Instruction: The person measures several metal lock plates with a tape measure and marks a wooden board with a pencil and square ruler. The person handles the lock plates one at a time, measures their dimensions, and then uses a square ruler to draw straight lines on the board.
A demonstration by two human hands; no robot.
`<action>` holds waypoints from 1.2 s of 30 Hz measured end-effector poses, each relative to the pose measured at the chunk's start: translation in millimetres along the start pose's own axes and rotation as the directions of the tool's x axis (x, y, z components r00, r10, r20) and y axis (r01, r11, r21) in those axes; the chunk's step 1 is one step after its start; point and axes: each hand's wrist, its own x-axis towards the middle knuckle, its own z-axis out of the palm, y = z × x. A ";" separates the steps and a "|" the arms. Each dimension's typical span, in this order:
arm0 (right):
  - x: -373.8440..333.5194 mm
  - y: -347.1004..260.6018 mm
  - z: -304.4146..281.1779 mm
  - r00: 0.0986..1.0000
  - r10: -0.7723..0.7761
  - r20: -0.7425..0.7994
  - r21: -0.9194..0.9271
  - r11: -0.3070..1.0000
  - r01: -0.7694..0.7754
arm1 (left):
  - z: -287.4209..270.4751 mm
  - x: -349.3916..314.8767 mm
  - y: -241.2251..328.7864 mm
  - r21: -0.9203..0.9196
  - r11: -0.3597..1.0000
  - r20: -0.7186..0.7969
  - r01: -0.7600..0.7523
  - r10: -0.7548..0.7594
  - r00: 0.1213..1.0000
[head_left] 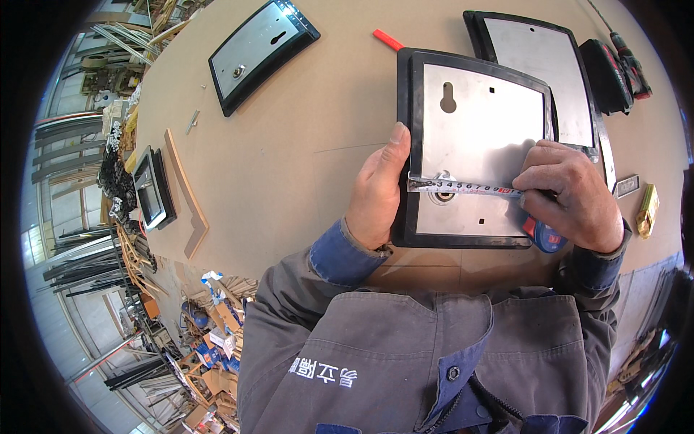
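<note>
A metal panel (473,137) in a black frame, with a keyhole-shaped slot and a round lock, is held in front of me above the table. My left hand (379,189) grips its left edge, the thumb lying along the black frame. Across the panel's lower part stretches the blade of a tape measure (548,236), passing over the lock. Its hooked end sits at the left side of the frame. My right hand (567,192) is closed on the tape measure, fingers pinching the blade near the panel's right side, and the blue and red case shows below the fingers.
Another framed panel (538,72) lies behind at the right, and one (262,54) at the far left. A cordless drill (614,76), a red stick (388,39), an L-shaped board (186,202), a small black frame (152,188) and a yellow packet (648,211) rest on the table (289,166).
</note>
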 end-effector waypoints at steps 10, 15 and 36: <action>2.1 -3.3 -2.4 1.000 0.011 0.017 -0.002 1.000 -0.011 | 4.3 -0.5 1.7 0.034 0.999 -0.042 -0.005 0.006 0.999; 2.2 -4.1 -3.9 1.000 0.008 0.022 0.002 1.000 -0.008 | 8.1 -0.2 3.3 0.032 0.999 -0.046 -0.010 0.012 0.999; 1.3 -1.5 -2.3 1.000 0.006 0.023 0.007 1.000 -0.006 | 5.0 0.4 0.3 -0.029 1.000 -0.025 -0.003 0.003 1.000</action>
